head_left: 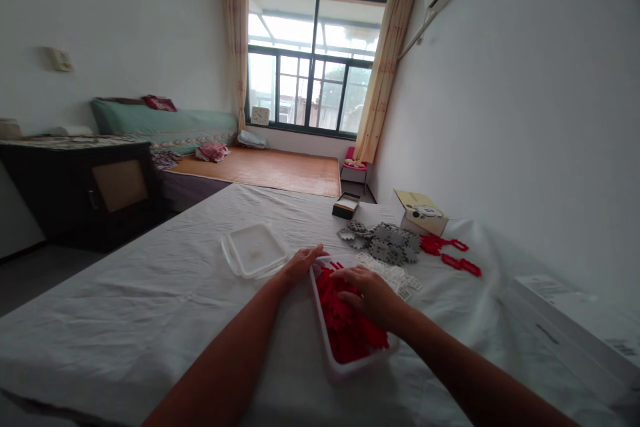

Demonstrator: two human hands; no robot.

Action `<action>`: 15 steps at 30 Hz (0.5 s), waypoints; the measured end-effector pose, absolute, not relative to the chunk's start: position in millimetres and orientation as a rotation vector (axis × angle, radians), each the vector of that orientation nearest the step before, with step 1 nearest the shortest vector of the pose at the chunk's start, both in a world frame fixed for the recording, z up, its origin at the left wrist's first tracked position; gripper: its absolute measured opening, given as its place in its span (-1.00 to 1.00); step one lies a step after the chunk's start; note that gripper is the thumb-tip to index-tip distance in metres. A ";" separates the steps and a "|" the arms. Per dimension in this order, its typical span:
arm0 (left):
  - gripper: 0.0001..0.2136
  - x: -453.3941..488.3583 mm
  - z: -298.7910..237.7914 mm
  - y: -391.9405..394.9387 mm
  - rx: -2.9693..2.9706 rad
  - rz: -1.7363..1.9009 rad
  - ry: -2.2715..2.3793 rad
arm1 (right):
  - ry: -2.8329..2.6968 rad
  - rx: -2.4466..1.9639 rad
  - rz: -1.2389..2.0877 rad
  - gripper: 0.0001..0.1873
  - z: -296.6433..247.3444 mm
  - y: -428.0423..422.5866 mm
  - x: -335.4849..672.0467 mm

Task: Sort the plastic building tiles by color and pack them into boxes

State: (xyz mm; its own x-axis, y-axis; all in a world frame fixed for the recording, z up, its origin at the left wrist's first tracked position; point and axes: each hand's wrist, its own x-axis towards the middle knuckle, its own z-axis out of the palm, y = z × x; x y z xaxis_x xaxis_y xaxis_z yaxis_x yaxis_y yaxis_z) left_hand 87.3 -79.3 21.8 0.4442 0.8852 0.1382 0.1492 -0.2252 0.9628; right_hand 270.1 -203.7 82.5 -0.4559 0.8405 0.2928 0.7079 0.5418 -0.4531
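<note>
A clear plastic container [327, 350] full of red puzzle pieces [350, 337] sits on the white sheet in front of me. My left hand [300, 261] rests on the container's far left corner, fingers stretched out. My right hand [370, 293] lies palm down on the red pieces inside, fingers spread and slightly curled. The container's clear lid [255, 250] lies just left of my left hand.
Grey pieces [390, 241], white pieces [395, 273] and loose red pieces [450, 253] lie beyond the container. A small black box [346, 205] and a yellow carton [420, 211] stand farther back. A white box [575, 327] is at right. A dark cabinet [80, 187] stands left.
</note>
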 end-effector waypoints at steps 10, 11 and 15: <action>-0.41 88.8 27.1 -80.9 1.556 0.869 0.947 | -2.102 -1.208 0.127 -0.71 80.4 -187.9 316.4; -0.40 89.4 27.5 -81.2 1.528 0.850 0.956 | -2.019 -1.327 0.038 -0.68 77.1 -174.3 341.6; -0.40 90.3 30.6 -81.6 1.520 0.828 0.983 | -1.852 -1.959 -0.184 -0.54 58.1 -119.6 456.9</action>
State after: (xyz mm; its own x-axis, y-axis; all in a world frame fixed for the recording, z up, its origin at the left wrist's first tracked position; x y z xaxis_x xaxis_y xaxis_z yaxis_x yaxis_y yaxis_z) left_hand 90.3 -81.6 30.6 0.4133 0.9106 -0.0042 0.1507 -0.0638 0.9865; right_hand 456.9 -119.6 58.1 0.0965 0.9176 0.3856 0.9756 -0.0104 -0.2193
